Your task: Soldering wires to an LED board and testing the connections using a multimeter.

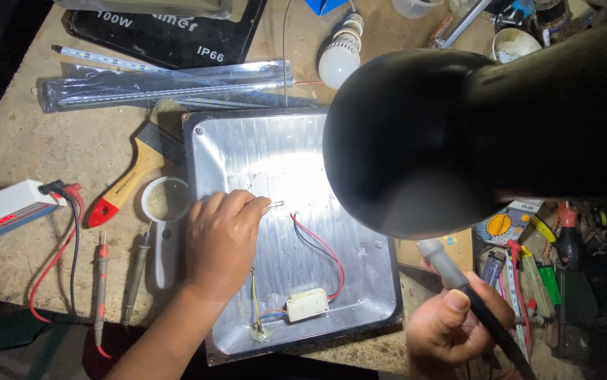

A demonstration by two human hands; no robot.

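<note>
Two bare hands work over a square metal tray (pixel 360 295) with a dull, brushed aluminium floor and a dark rim, lying on a rough, stained bench (pixel 71 141). The left hand (pixel 222 239) rests on the tray's floor, fingers pinched together on a thin metal tool (pixel 275 205) whose tip points at the bright, glaring patch at the tray's middle. The right hand (pixel 451 325) sits at the tray's lower right corner, closed round a dark, rod-shaped soldering iron (pixel 458 285) with a grey barrel that slants up under the lamp. A glossy black domed lamp shade (pixel 402 141) hides much of the tray's right side. Red and black wires (pixel 324 250) curve down to a small white plastic block (pixel 308 304). Left of the tray lie a round magnifier (pixel 165 200), a wooden-handled brush (pixel 131 179) and two slim probes (pixel 117 278).
</note>
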